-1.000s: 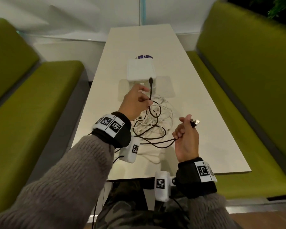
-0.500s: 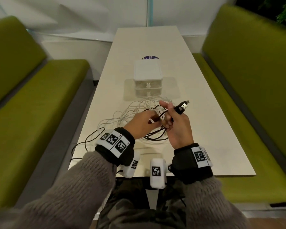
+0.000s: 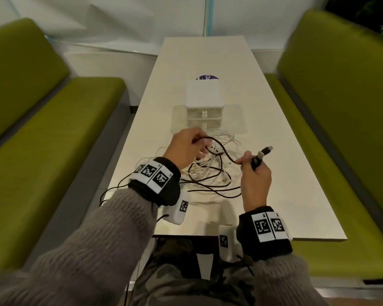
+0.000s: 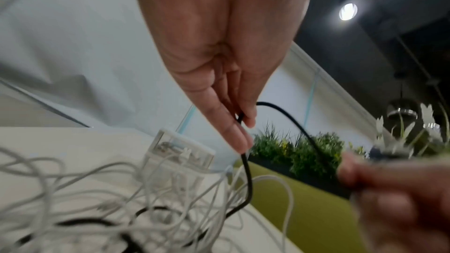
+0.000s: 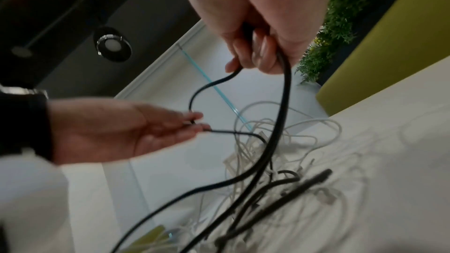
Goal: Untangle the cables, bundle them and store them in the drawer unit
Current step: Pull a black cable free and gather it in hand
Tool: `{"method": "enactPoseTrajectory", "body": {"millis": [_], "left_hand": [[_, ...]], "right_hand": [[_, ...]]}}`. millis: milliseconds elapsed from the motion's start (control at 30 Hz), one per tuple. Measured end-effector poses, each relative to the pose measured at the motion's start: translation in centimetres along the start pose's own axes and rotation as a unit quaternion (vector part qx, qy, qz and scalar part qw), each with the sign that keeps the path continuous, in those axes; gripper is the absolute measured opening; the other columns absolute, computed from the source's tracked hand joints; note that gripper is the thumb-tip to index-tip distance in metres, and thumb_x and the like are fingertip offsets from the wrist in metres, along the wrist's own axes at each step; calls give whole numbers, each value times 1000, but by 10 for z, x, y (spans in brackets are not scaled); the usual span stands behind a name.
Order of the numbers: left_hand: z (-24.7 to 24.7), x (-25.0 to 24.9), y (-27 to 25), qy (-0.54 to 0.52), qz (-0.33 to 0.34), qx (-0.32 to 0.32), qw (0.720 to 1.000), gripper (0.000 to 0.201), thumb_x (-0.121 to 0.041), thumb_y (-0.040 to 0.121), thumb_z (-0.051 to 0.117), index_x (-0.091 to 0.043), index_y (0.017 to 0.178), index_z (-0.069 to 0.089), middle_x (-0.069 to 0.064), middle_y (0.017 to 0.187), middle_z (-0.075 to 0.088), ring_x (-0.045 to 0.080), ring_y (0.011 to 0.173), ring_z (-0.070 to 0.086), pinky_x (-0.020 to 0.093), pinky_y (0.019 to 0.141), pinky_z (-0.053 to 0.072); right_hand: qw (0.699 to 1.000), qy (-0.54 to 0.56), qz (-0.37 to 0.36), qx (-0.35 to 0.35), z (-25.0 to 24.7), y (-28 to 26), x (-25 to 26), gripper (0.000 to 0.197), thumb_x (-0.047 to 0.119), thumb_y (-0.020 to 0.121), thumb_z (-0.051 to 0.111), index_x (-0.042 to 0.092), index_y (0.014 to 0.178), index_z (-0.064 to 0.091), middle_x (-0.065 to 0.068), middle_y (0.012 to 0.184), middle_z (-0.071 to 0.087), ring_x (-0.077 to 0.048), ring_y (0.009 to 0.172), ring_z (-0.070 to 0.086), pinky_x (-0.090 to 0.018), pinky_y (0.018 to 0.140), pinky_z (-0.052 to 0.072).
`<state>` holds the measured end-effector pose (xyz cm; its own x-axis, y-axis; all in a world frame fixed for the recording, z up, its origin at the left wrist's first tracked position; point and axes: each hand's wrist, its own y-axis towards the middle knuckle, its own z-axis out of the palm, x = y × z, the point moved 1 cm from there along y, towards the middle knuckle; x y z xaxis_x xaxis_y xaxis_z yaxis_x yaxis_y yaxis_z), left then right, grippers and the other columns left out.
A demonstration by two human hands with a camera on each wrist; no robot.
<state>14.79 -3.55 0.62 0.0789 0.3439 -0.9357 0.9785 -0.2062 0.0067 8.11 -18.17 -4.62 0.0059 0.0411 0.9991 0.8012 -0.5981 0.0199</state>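
Observation:
A black cable (image 3: 221, 151) arcs between my two hands above a tangle of white cables (image 3: 206, 171) on the table (image 3: 274, 173). My left hand (image 3: 202, 142) pinches the black cable between thumb and fingers (image 4: 239, 132), and the cable (image 4: 247, 170) hangs from them into the tangle. My right hand (image 3: 250, 161) grips gathered turns of the black cable with the plug ends (image 3: 264, 152) sticking up; in the right wrist view the cable (image 5: 283, 107) drops from that fist (image 5: 255, 49). The white two-drawer unit (image 3: 205, 100) stands behind the tangle with both drawers closed.
Green bench seats (image 3: 53, 133) flank the narrow table on both sides. More black cable (image 3: 119, 184) trails over the table's left edge. A purple round sticker (image 3: 207, 77) lies behind the drawer unit. Bare tabletop lies to the right of the tangle.
My hands were close together over the tangle; now they have drawn apart, the left going left and the right going right, stretching a span of black cable between them.

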Motion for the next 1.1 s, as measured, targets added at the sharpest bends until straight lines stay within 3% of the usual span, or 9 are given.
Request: {"method": "enactPoseTrajectory", "body": {"millis": [133, 300, 467, 567, 667, 733, 800, 967, 1100], "left_hand": [[0, -21, -8, -44, 69, 32, 996, 9, -1, 85, 62, -7, 90, 65, 9, 81, 66, 18, 76, 65, 29, 76, 56], [7, -29, -22, -31, 108, 95, 989, 22, 2, 78, 67, -15, 92, 63, 5, 90, 69, 15, 85, 65, 29, 82, 53], [6, -27, -32, -84, 120, 168, 975, 26, 7, 79, 65, -2, 102, 59, 11, 96, 69, 18, 90, 65, 30, 84, 53], [2, -20, -31, -72, 125, 122, 982, 19, 3, 85, 59, -5, 102, 59, 2, 102, 66, 19, 90, 65, 32, 84, 54], [-4, 3, -20, 48, 83, 28, 995, 18, 0, 87, 54, -15, 91, 64, -8, 90, 64, 11, 80, 62, 24, 76, 49], [2, 21, -15, 207, 54, 114, 970, 15, -5, 88, 54, -12, 95, 67, -6, 89, 64, 8, 82, 59, 16, 76, 39], [13, 38, -13, 317, 37, 208, 924, 19, -10, 91, 53, -12, 105, 66, 0, 103, 65, 14, 94, 58, 17, 80, 39], [24, 50, -5, 351, 8, 264, 898, 67, -18, 87, 61, -23, 145, 28, 11, 143, 40, 26, 123, 46, 27, 97, 37], [8, 56, 5, 342, -24, 217, 914, 81, -22, 85, 65, -17, 148, 14, 10, 153, 25, 25, 138, 29, 34, 111, 28]], "right_hand": [[997, -53, -24, 46, 8, -7, 4, 26, 29, 94, 57, 7, 82, 65, 6, 72, 60, 3, 66, 54, -5, 60, 36], [991, -100, -71, 60, 19, -9, 15, 15, 16, 86, 68, 11, 82, 55, 3, 70, 54, -3, 60, 48, -3, 56, 36], [984, -134, -102, 59, 18, -4, 19, 5, 6, 87, 62, 1, 89, 62, 6, 68, 52, 2, 59, 44, -3, 54, 35], [988, -103, -100, 47, 13, -4, 19, 16, 14, 93, 58, 1, 86, 64, 0, 69, 57, 1, 59, 47, -7, 54, 35], [997, -38, -61, -19, 2, -2, 17, 28, 28, 96, 53, 6, 80, 58, 0, 70, 57, 1, 63, 51, -4, 59, 37], [999, 21, -26, -41, -5, 1, 17, 29, 31, 96, 54, 10, 76, 58, 6, 67, 56, -2, 65, 52, -15, 70, 41], [994, 99, 3, -42, -11, 3, 18, 30, 31, 96, 55, 19, 69, 54, 14, 57, 54, -6, 60, 47, -25, 66, 39], [970, 237, 48, -31, -26, 1, 29, 27, 25, 97, 53, 17, 72, 50, 11, 56, 50, -3, 49, 39, -17, 45, 30], [954, 294, 29, -50, -38, 2, 36, 27, 26, 97, 52, 17, 72, 52, 7, 62, 50, -5, 50, 38, -19, 45, 29]]}}
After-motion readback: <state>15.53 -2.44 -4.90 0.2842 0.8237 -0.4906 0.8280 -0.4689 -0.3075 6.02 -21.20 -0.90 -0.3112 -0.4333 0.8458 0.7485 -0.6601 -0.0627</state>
